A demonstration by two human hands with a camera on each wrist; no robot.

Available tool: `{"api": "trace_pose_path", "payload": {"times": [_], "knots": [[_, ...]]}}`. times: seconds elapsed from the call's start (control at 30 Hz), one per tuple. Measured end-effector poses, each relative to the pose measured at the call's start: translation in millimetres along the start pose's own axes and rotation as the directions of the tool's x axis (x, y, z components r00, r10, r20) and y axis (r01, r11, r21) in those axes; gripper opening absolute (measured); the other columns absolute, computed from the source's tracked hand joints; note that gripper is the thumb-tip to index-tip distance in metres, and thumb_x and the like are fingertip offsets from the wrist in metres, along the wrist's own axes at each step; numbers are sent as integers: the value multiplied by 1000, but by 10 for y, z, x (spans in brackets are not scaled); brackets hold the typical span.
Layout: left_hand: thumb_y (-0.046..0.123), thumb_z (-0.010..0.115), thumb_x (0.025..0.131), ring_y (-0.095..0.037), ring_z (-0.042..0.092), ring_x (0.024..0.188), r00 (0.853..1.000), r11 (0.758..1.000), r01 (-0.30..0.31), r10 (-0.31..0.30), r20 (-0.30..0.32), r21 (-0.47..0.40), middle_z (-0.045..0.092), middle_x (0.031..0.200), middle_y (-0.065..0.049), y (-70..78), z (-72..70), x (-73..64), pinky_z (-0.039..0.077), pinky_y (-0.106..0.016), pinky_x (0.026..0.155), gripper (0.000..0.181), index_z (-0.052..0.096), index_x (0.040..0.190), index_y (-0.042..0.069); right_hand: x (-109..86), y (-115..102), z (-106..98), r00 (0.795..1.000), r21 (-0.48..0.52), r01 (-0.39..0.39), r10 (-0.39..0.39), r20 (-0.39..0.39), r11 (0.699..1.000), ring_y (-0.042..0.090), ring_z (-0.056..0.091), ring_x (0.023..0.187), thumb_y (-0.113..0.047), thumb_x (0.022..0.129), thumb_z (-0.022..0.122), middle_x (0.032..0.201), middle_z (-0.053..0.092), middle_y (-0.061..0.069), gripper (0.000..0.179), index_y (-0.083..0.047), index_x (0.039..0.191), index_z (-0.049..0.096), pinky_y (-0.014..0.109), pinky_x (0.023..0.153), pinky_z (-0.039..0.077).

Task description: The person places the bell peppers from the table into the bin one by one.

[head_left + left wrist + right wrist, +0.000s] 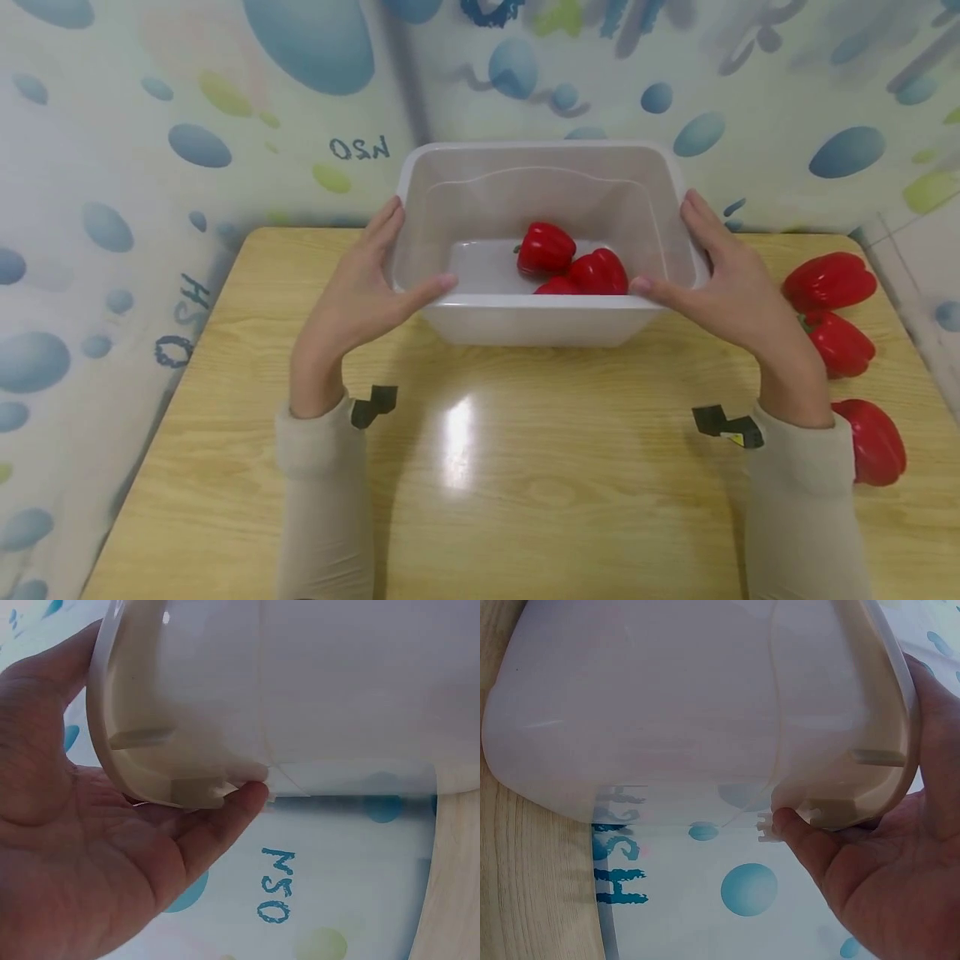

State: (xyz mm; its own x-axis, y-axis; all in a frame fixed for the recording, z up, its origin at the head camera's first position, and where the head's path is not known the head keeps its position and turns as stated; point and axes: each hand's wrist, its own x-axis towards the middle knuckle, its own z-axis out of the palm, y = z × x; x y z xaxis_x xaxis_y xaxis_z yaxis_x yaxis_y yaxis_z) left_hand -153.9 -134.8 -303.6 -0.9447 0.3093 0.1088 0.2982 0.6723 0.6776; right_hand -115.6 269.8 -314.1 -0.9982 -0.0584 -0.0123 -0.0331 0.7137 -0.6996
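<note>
A white plastic bin [540,323] is at the far side of the table, held between both hands. My left hand [352,292] grips its left end, the thumb over the near rim and the fingers along the outer side. At the opposite end, my right hand [738,292] holds the rim the same way. Inside lie red bell peppers: one near the middle [546,247], another to its right [602,272], and part of a third [557,287] behind the near wall. Both wrist views show fingertips curled under the rim's outer lip, against the bin wall [360,682].
Three more red bell peppers lie on the table's right side: one at the back [828,281], one in front of it [842,343], and one partly behind the right sleeve [873,442]. A patterned wall [225,100] stands behind the wooden table [555,467].
</note>
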Motion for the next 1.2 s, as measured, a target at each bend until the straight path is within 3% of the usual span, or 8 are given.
{"api": "trace_pose_path", "payload": {"times": [0.23,0.53,0.73,0.83,0.9,0.97,1.1,1.2], "knots": [[54,81,88,-28,30,161,999,1000,26,-26,45,-5,15,178,5,40,-25,9,33,-60,127,110,17,171,19,-5,18,-13,1000,-7,-4,4,5,1000,46,33,152,-51,91,79,181,10,-5,105,-42,169,10,78,105,44],[46,77,94,-20,25,162,995,994,-86,89,53,-65,11,179,9,18,37,53,30,-58,129,105,10,171,22,-28,42,-24,1000,-6,-3,3,3,1000,47,35,150,-51,90,79,180,10,-6,104,-42,169,11,78,105,44],[50,82,89,-23,24,163,996,999,-30,33,79,-34,7,179,9,23,9,45,30,-58,129,115,6,171,22,-18,46,-3,1000,24,16,-16,-5,1000,46,37,150,-47,92,78,180,11,-7,100,-41,169,14,77,105,45],[52,83,87,-24,24,163,996,1000,-5,6,86,-13,6,179,9,34,-7,52,31,-59,128,119,5,171,22,-11,52,-10,998,109,68,-66,-23,992,40,43,144,-37,95,77,174,30,-1,92,-41,168,23,47,103,59],[52,84,86,-24,24,163,997,1000,0,0,80,-4,7,179,8,45,-9,62,32,-59,128,119,7,171,21,-21,63,-14,995,164,94,-87,-51,982,37,47,143,-32,97,75,166,41,1,85,-41,167,28,26,97,60],[52,85,86,-25,27,161,997,1000,11,-11,73,-5,9,179,8,55,-9,68,33,-59,127,118,9,171,21,-30,89,-4,993,217,102,-85,-87,971,34,52,144,-28,100,72,160,48,1,77,-41,165,32,14,93,55],[53,86,84,-25,30,159,998,999,38,-38,53,-12,12,179,9,69,-15,51,35,-59,125,116,14,171,24,-81,156,51,981,257,69,-19,-192,964,28,52,150,-33,106,63,166,48,-1,62,-38,163,39,21,101,53],[53,86,83,-24,34,156,998,999,39,-38,44,-21,15,178,11,83,-19,43,38,-57,123,115,16,171,28,-128,233,91,962,280,86,-7,-272,956,18,57,146,-31,107,60,162,54,1,54,-31,159,48,15,104,52]]}}
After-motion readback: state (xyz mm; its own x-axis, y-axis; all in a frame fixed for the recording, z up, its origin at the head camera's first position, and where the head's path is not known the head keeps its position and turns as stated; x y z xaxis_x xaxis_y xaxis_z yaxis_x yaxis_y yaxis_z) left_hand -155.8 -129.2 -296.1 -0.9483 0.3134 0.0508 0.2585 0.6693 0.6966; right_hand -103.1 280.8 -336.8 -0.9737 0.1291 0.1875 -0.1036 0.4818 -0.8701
